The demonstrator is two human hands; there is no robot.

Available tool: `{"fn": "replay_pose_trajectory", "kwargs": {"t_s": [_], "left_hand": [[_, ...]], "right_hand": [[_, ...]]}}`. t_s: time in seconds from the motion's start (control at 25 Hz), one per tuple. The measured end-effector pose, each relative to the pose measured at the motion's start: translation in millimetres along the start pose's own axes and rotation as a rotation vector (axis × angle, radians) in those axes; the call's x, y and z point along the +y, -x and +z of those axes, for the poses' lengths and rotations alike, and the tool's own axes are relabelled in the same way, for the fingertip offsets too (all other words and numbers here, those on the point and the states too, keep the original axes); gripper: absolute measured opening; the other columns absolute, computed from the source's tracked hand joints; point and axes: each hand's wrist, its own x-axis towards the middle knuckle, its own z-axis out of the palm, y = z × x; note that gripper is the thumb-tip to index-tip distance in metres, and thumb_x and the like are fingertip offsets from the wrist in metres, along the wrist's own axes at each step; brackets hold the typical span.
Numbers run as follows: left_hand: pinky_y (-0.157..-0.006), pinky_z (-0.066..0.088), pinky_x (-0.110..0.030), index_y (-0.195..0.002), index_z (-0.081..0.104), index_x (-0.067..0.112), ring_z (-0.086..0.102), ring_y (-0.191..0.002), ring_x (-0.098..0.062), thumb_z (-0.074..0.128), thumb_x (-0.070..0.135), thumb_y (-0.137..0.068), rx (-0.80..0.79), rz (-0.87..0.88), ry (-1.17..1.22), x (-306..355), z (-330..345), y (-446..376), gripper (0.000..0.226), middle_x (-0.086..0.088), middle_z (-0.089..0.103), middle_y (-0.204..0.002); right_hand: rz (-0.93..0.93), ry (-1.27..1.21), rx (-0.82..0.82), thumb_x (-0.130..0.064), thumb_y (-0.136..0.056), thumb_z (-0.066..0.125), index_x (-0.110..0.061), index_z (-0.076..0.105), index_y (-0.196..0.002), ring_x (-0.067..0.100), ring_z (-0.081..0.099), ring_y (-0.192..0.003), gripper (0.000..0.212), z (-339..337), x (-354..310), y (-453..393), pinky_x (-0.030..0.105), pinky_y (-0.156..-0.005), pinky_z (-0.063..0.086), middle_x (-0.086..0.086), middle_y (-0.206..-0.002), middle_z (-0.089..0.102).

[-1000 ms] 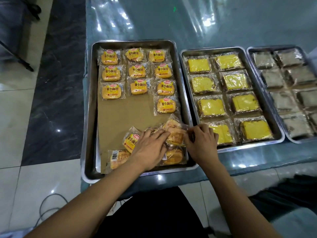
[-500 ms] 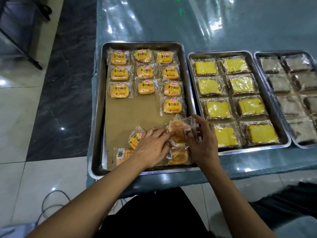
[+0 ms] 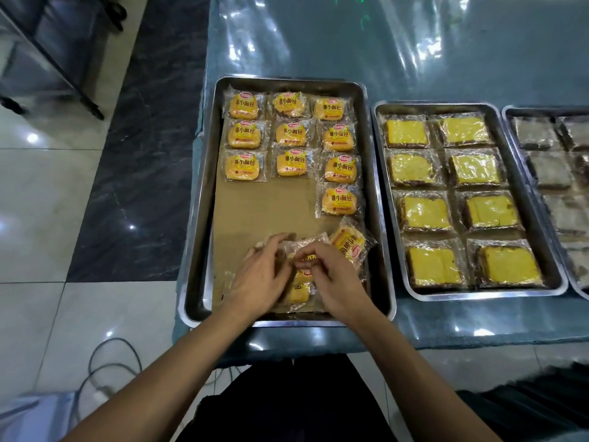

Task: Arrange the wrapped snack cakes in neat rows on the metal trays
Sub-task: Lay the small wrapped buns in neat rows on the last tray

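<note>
Head view, nearest first: the left hand (image 3: 258, 282) and right hand (image 3: 334, 282) meet over the near end of the left-most steel tray (image 3: 204, 199), both busy in a loose heap of clear-wrapped golden snack cakes (image 3: 298, 287) lying on the brown paper liner (image 3: 271, 205). The left hand's fingers curl over a wrapper at the heap's far-left edge; the right hand's thumb and fingertips appear to pinch a wrapper in the middle, though exactly which cake each hand holds I cannot tell. Just beyond the right hand, touching the heap, one tilted wrapped cake (image 3: 349, 245) lies askew with its long axis running diagonally toward the tray's right wall, so the right hand is the nearer one to it. Farther on stand the finished rows of cakes (image 3: 290, 135), three across, with a lone fourth-row cake (image 3: 339, 202) at the right; the open spots lie to its left, straight ahead of the left hand. To the right on the blue plastic-covered surface (image 3: 414, 59) sit a second tray of yellow wrapped slices (image 3: 452, 199) and a third tray of grey-brown slices (image 3: 551, 161), both apparently full.
</note>
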Motion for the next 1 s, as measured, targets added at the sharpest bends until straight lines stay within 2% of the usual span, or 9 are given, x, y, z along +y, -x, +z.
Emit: {"fn": "replay_pose_trajectory", "kwargs": {"t_s": [0.08, 0.2, 0.28, 0.4, 0.56, 0.68, 0.8, 0.92, 1.0], "left_hand": [[-0.087, 0.039, -0.033, -0.147, 0.034, 0.038, 0.051, -0.113, -0.018, 0.057, 0.028, -0.098, 0.012, -0.032, -0.042, -2.7, 2.3, -0.9, 0.055, 0.005, 0.067, -0.111], [-0.091, 0.036, -0.031, -0.148, 0.033, 0.039, 0.049, -0.116, -0.014, 0.059, 0.029, -0.097, 0.054, -0.009, -0.112, -2.5, 6.4, -1.5, 0.058, 0.007, 0.062, -0.121], [-0.1, 0.036, -0.035, -0.148, 0.033, 0.037, 0.045, -0.125, -0.018, 0.059, 0.031, -0.096, 0.084, -0.009, -0.137, -6.4, 7.8, -0.7, 0.058, 0.005, 0.055, -0.139], [-0.101, 0.04, -0.039, -0.147, 0.034, 0.038, 0.047, -0.12, -0.019, 0.062, 0.036, -0.094, 0.129, -0.055, -0.152, -14.6, 8.2, 1.5, 0.059, 0.002, 0.056, -0.135], [-0.088, 0.04, -0.032, -0.142, 0.042, 0.038, 0.044, -0.103, -0.009, 0.059, 0.03, -0.097, 0.135, -0.015, -0.104, -15.8, 11.1, 8.7, 0.049, 0.007, 0.063, -0.127], [-0.087, 0.036, -0.028, -0.138, 0.045, 0.037, 0.044, -0.108, -0.007, 0.06, 0.029, -0.096, 0.172, -0.006, -0.031, -16.0, 9.1, 1.3, 0.046, 0.01, 0.06, -0.127], [-0.088, 0.039, -0.032, -0.136, 0.047, 0.036, 0.049, -0.107, -0.012, 0.063, 0.03, -0.093, 0.168, 0.022, -0.117, -22.9, 2.1, -24.8, 0.047, 0.012, 0.061, -0.129], [-0.095, 0.043, -0.04, -0.138, 0.045, 0.04, 0.05, -0.11, -0.015, 0.065, 0.025, -0.091, 0.098, 0.083, -0.198, -27.1, -2.5, -47.1, 0.053, 0.011, 0.058, -0.137], [-0.1, 0.043, -0.042, -0.14, 0.043, 0.039, 0.047, -0.116, -0.019, 0.066, 0.028, -0.091, 0.136, 0.008, -0.222, -27.3, -3.4, -48.9, 0.055, 0.007, 0.051, -0.141]], "right_hand": [[0.085, 0.005, 0.146, 0.001, -0.095, 0.051, -0.022, 0.064, -0.098, 0.004, 0.064, -0.095, 0.027, -0.2, 3.7, -2.1, 0.03, -0.083, 0.053, -0.006, -0.102, 0.064], [0.164, 0.336, 0.358, -0.018, -0.094, 0.056, -0.028, 0.062, -0.102, 0.015, 0.058, -0.099, 0.015, -17.2, 17.0, -6.1, 0.04, -0.089, 0.047, -0.007, -0.104, 0.062], [0.178, 0.548, 0.297, -0.028, -0.093, 0.058, -0.03, 0.06, -0.106, 0.021, 0.056, -0.107, 0.014, -27.7, 24.2, -7.0, 0.042, -0.093, 0.038, -0.007, -0.108, 0.063], [0.164, 0.638, 0.17, -0.035, -0.095, 0.058, -0.032, 0.056, -0.112, 0.021, 0.056, -0.107, 0.017, -26.1, 28.2, -5.1, 0.038, -0.091, 0.031, -0.009, -0.105, 0.067], [0.176, 0.525, 0.135, -0.03, -0.093, 0.06, -0.036, 0.05, -0.126, 0.016, 0.056, -0.1, 0.035, -17.1, 20.0, -5.4, 0.036, -0.088, 0.03, -0.013, -0.093, 0.063], [0.24, 0.342, 0.097, -0.025, -0.093, 0.061, -0.038, 0.048, -0.131, 0.005, 0.059, -0.074, 0.043, -16.6, 10.1, -15.0, 0.028, -0.075, 0.04, -0.009, -0.073, 0.06], [0.337, 0.337, -0.003, -0.036, -0.098, 0.058, -0.031, 0.062, -0.109, -0.001, 0.06, -0.06, 0.014, -13.6, -2.6, -27.5, 0.022, -0.06, 0.043, -0.011, -0.067, 0.064], [0.289, 0.509, -0.048, -0.049, -0.097, 0.055, -0.029, 0.064, -0.079, 0.006, 0.062, -0.064, 0.028, -5.6, -6.3, -32.8, 0.027, -0.069, 0.049, -0.01, -0.064, 0.064], [0.261, 0.526, -0.15, -0.051, -0.097, 0.052, -0.029, 0.058, -0.064, 0.008, 0.06, -0.057, 0.04, -0.3, -3.7, -35.4, 0.034, -0.08, 0.052, -0.007, -0.054, 0.059]]}}
